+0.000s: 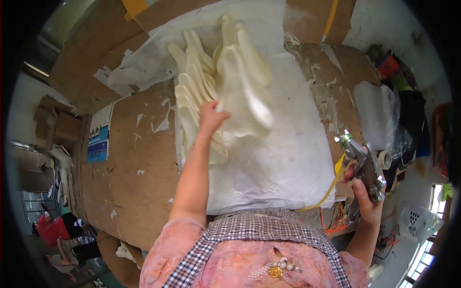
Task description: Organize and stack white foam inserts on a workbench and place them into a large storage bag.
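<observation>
Cream-coloured insoles (pixel 188 126) lie overlapping in rows on white paper (pixel 288 153) in front of me. My left hand (pixel 211 116) reaches out over them, its fingers closed at the edge of a motion-blurred insole (pixel 242 103). The blur hides exactly how the fingers grip it. More insoles (pixel 253 57) lie fanned out at the far side of the paper. At the right, my right hand (pixel 365 199) is wrapped round a metal spray gun (pixel 364 165), held apart from the insoles. A yellow hose (pixel 326 198) runs beside the gun.
Brown cardboard (pixel 129 182) covers the surface left of the paper, with scraps stuck to it. Another cardboard strip (pixel 326 86) lies on the right. A roll of tape (pixel 384 159) and plastic sheeting (pixel 372 113) are farther right. A person in red (pixel 55 230) is at the lower left.
</observation>
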### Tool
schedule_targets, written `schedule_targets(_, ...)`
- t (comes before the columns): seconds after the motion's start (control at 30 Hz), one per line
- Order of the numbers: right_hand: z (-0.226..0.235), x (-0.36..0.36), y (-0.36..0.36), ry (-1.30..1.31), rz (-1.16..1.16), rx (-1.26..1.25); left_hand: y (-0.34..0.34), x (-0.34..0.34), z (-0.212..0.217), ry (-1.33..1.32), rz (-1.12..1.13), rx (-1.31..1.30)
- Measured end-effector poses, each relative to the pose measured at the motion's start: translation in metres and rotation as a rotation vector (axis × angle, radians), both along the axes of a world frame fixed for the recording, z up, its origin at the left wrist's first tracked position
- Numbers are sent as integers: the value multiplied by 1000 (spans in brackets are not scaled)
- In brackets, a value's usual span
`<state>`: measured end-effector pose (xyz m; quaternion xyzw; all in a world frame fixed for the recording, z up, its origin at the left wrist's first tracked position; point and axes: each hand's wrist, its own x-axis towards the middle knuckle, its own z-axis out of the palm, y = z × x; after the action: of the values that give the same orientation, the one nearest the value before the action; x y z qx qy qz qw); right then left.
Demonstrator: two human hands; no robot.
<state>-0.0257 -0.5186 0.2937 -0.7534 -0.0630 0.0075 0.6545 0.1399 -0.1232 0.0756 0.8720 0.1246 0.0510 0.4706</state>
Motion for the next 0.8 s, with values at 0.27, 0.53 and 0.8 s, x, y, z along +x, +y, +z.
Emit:
schedule_targets(0.27,-10,-1,17,157,221,-247,112,-35,127,-313,276,-481)
schedule_targets(0.53,-14,3,5,-19,4,73,-2,36,37,-212,35,-967)
schedule_targets(0.8,7,16,5,-5,27,93,-57,39,-60,-162,12,-16)
